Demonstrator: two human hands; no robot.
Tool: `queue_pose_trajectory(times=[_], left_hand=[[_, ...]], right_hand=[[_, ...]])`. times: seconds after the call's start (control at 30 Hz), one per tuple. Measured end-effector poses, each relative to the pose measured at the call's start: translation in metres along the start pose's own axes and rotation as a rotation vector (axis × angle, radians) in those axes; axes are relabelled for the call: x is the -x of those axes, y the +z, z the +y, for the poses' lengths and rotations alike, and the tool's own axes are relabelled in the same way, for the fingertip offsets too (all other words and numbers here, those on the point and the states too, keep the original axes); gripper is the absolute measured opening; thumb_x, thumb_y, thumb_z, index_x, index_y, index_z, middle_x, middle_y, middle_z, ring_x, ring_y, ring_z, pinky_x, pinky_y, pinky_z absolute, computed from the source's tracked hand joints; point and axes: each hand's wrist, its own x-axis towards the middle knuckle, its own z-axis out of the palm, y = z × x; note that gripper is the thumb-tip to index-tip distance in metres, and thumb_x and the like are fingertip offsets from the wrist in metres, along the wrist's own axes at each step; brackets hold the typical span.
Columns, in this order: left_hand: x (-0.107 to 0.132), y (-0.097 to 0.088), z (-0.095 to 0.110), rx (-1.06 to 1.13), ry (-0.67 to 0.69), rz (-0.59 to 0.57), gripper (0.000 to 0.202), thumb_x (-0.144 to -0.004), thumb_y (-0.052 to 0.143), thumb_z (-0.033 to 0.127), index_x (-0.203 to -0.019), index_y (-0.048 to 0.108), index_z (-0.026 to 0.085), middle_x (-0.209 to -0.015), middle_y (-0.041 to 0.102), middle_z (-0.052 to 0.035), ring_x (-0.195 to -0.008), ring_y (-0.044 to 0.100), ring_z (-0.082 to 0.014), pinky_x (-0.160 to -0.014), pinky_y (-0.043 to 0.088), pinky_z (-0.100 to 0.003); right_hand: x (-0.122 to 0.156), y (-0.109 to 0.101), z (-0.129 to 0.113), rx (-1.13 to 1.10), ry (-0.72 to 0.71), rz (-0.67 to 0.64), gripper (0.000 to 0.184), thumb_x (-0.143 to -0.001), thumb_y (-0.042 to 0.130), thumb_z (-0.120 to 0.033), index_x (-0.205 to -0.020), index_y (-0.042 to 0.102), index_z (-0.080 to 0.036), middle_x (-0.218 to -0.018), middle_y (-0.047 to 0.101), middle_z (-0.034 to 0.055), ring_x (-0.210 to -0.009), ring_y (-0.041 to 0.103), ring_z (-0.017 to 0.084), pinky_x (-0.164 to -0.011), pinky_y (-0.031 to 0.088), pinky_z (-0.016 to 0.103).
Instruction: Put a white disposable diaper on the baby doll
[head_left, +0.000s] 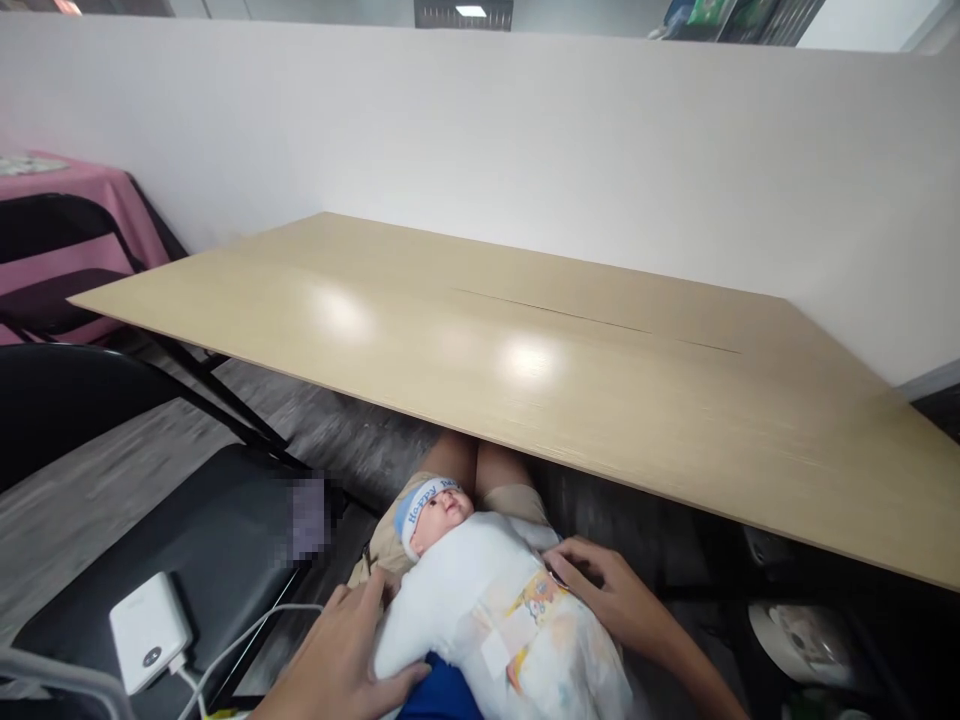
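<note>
A baby doll [442,590] lies on its back across my lap, its head toward the table. It wears a blue and white cap [424,510] with lettering and a white top. A printed diaper [536,620] covers its lower body, with a white tab on the front. My left hand [349,640] curves round the doll's arm on the left, thumb apart from the fingers. On the other side, my right hand [604,590] holds the doll at the diaper's upper edge, fingers bent; the fingertips are partly hidden.
A wooden table [480,330] stands close in front, its near edge above my knees. To the left, a black chair [225,500] bears a white power bank [150,632] with a cable. A white wall [525,130] rises behind the table. Dark shelving with a round container [806,645] is at lower right.
</note>
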Motion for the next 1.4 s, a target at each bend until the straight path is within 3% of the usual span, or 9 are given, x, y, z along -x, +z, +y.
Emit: queue_pose_trajectory(times=[0.1, 0.2, 0.3, 0.43, 0.57, 0.93, 1.17, 1.27, 1.4], left_hand=[[-0.003, -0.016, 0.015, 0.004, 0.174, 0.114, 0.076, -0.086, 0.086, 0.058, -0.149, 0.058, 0.024, -0.152, 0.065, -0.0201, -0.137, 0.063, -0.0447, -0.118, 0.051, -0.062], [-0.016, -0.042, 0.052, 0.138, 0.424, 0.009, 0.079, -0.094, 0.083, 0.051, -0.163, 0.048, 0.034, -0.171, 0.050, -0.0135, -0.158, 0.048, -0.0395, -0.129, 0.044, -0.056], [-0.043, -0.055, 0.096, 0.301, 0.643, -0.198, 0.058, -0.104, 0.074, 0.048, -0.158, 0.056, 0.037, -0.161, 0.062, -0.0096, -0.150, 0.056, -0.0329, -0.129, 0.044, -0.049], [-0.084, -0.039, 0.127, 0.326, 0.796, -0.323, 0.043, -0.103, 0.076, 0.050, -0.139, 0.071, 0.029, -0.136, 0.074, -0.0099, -0.126, 0.065, -0.0298, -0.115, 0.049, -0.045], [-0.099, -0.022, 0.125, 0.362, 0.818, -0.341, 0.034, -0.102, 0.077, 0.052, -0.126, 0.077, 0.028, -0.127, 0.076, -0.0086, -0.121, 0.064, -0.0281, -0.113, 0.047, -0.042], [-0.092, -0.022, 0.113, 0.503, 0.737, -0.301, 0.021, -0.107, 0.071, 0.044, -0.114, 0.073, 0.024, -0.120, 0.078, -0.0083, -0.116, 0.067, -0.0256, -0.107, 0.050, -0.039], [-0.085, -0.023, 0.107, 0.601, 0.712, -0.253, 0.021, -0.110, 0.068, 0.044, -0.112, 0.072, 0.023, -0.116, 0.077, -0.0088, -0.117, 0.066, -0.0255, -0.109, 0.049, -0.040], [-0.077, -0.016, 0.089, 0.749, 0.649, -0.254, 0.026, -0.106, 0.075, 0.046, -0.103, 0.072, 0.021, -0.104, 0.074, -0.0082, -0.100, 0.068, -0.0217, -0.093, 0.053, -0.034], [-0.070, -0.001, 0.065, 1.059, 0.497, -0.467, 0.033, -0.109, 0.069, 0.053, -0.115, 0.062, 0.022, -0.063, 0.060, 0.0061, -0.048, 0.053, -0.0099, -0.053, 0.038, -0.022]], right_hand=[[0.016, 0.000, -0.018, -0.042, 0.006, -0.018, 0.043, -0.105, 0.066, -0.062, -0.107, 0.087, -0.025, -0.110, 0.085, 0.0088, -0.104, 0.079, 0.031, -0.092, 0.061, 0.042], [0.021, 0.001, -0.030, -0.034, -0.003, -0.012, 0.040, -0.104, 0.069, -0.060, -0.109, 0.088, -0.026, -0.110, 0.087, 0.0073, -0.104, 0.080, 0.031, -0.092, 0.059, 0.040], [0.020, -0.001, -0.033, -0.011, -0.013, -0.032, 0.041, -0.107, 0.064, -0.058, -0.104, 0.088, -0.026, -0.105, 0.088, 0.0051, -0.099, 0.080, 0.030, -0.086, 0.057, 0.037], [0.019, -0.004, -0.031, 0.025, -0.008, -0.026, 0.044, -0.109, 0.059, -0.057, -0.095, 0.085, -0.024, -0.093, 0.086, 0.0040, -0.091, 0.079, 0.029, -0.078, 0.055, 0.035], [0.021, -0.002, -0.027, 0.031, 0.008, 0.043, 0.041, -0.107, 0.062, -0.054, -0.089, 0.082, -0.023, -0.087, 0.084, 0.0034, -0.084, 0.078, 0.027, -0.074, 0.053, 0.034], [-0.002, -0.009, 0.018, 0.051, 0.023, 0.223, 0.042, -0.105, 0.062, -0.060, -0.097, 0.079, -0.022, -0.096, 0.084, 0.0080, -0.090, 0.079, 0.028, -0.084, 0.060, 0.039], [-0.001, 0.000, -0.031, -0.013, -0.254, -0.090, 0.033, -0.108, 0.067, -0.045, -0.135, 0.079, -0.029, -0.142, 0.075, 0.0096, -0.135, 0.069, 0.029, -0.121, 0.051, 0.045], [-0.004, 0.006, -0.043, -0.011, -0.295, -0.133, 0.029, -0.108, 0.068, -0.043, -0.130, 0.081, -0.029, -0.138, 0.073, 0.0094, -0.131, 0.069, 0.028, -0.119, 0.052, 0.043], [-0.005, 0.005, -0.047, 0.045, -0.258, -0.127, 0.027, -0.109, 0.065, -0.046, -0.117, 0.083, -0.028, -0.116, 0.072, 0.0065, -0.112, 0.071, 0.026, -0.104, 0.054, 0.038]])
